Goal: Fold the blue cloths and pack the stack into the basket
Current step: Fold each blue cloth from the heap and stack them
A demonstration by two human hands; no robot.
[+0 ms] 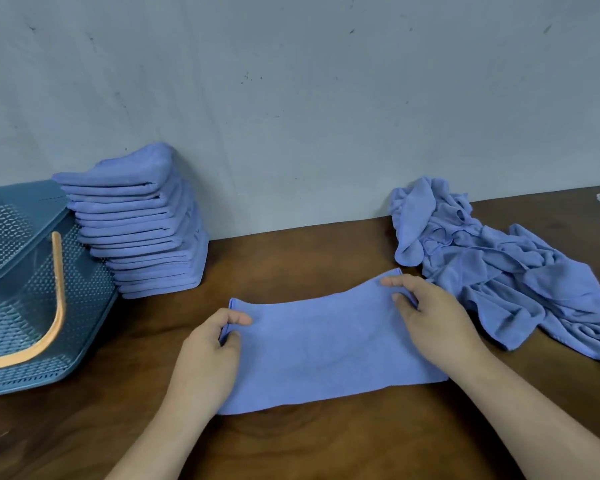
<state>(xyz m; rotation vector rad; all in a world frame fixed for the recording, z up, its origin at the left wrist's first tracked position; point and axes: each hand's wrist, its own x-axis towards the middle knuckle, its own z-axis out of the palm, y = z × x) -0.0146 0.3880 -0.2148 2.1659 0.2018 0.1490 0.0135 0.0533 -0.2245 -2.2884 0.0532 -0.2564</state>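
The left grip [212, 344] and right grip [430, 323] each pinch an end of the blue cloth [326, 351] between them; the ends should meet squarely, corners matched.

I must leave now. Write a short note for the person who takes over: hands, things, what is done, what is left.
Left hand pinches the cloth at its left edge; right hand pinches its far right corner. The cloth lies on the table and seems folded once.
Done: a stack of folded cloths stands beside the basket, by the wall.
Left: finish this cloth, fold the pile on the right, pack the stack into the basket.
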